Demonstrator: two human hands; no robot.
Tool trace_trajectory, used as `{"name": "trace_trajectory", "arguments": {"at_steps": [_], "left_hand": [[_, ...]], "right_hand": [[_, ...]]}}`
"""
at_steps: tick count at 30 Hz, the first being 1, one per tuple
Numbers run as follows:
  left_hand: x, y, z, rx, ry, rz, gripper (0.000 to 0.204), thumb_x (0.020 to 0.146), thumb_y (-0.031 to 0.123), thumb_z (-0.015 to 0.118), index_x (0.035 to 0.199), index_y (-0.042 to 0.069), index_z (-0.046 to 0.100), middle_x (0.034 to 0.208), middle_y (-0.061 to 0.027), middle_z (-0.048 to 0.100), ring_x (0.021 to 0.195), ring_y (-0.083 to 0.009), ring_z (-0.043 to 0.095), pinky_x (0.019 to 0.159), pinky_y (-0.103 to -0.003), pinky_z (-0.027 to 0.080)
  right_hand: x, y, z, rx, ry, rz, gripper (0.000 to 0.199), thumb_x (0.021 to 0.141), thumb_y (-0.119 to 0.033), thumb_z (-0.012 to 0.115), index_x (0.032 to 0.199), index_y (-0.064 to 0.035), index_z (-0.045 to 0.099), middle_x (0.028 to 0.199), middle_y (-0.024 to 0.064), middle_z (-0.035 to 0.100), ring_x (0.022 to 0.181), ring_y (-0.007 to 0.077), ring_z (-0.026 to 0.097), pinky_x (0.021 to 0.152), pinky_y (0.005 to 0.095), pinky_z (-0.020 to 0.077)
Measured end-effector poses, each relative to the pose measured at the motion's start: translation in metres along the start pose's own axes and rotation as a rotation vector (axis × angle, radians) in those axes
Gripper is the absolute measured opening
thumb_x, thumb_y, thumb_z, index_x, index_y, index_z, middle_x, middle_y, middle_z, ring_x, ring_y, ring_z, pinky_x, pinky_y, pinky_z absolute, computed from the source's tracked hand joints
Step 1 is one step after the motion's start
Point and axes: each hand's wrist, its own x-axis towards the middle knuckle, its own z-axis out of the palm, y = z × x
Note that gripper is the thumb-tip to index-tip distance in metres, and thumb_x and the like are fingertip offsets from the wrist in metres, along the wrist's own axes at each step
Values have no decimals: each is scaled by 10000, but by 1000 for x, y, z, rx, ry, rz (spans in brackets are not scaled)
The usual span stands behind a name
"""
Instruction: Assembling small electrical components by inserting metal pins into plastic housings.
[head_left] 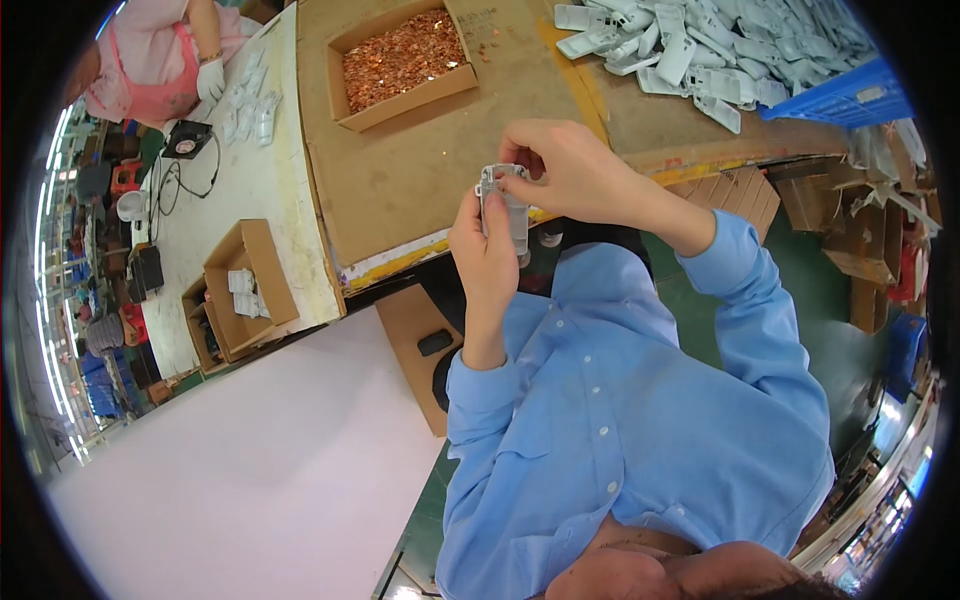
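Note:
My left hand [483, 252] is closed round a small pale grey plastic housing [519, 220], held upright just off the table's front edge. My right hand [580, 172] comes over from the right, its thumb and fingers pinched together at the housing's top end. Whatever those fingertips hold, if anything, is too small and covered to make out. Beyond my hands, a cardboard box [418, 105] on the table holds many small copper-coloured metal pieces [400, 62]. A heap of similar pale plastic housings [690, 50] lies at the far right.
A blue plastic crate [850, 95] stands beside the heap. On the white table to the left are a carton [262, 290] with white parts, a black device [187, 140] with a cable, and bagged parts [250, 110]. A co-worker in a pink apron [155, 70] wears a white glove [210, 80].

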Motion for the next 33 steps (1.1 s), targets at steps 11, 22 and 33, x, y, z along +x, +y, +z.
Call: {"name": "trace_trajectory", "arguments": {"at_steps": [11, 22, 33], "left_hand": [[2, -1, 3, 99, 55, 45, 235, 980, 179, 512, 1033, -20, 626, 798, -94, 644, 746, -93, 543, 664, -275, 456], [3, -8, 0, 138, 20, 52, 218, 960, 164, 546, 1035, -16, 644, 779, -85, 657, 723, -101, 568, 660, -265, 466], [-1, -9, 5, 68, -94, -40, 205, 934, 131, 559, 1075, 5, 639, 764, -57, 649, 656, -84, 563, 596, -240, 460]], "right_hand": [[2, 2, 0, 56, -25, 96, 209, 782, -177, 668, 791, 9, 574, 709, 149, 628, 655, 314, 614, 593, 396, 477], [-7, 15, 12, 114, 2, 114, 200, 789, -117, 692, 786, 5, 534, 623, 71, 544, 565, 146, 522, 521, 293, 425], [-3, 22, -7, 83, -177, 185, 190, 771, -105, 692, 795, -2, 535, 634, 76, 543, 578, 168, 529, 529, 300, 427]]}}
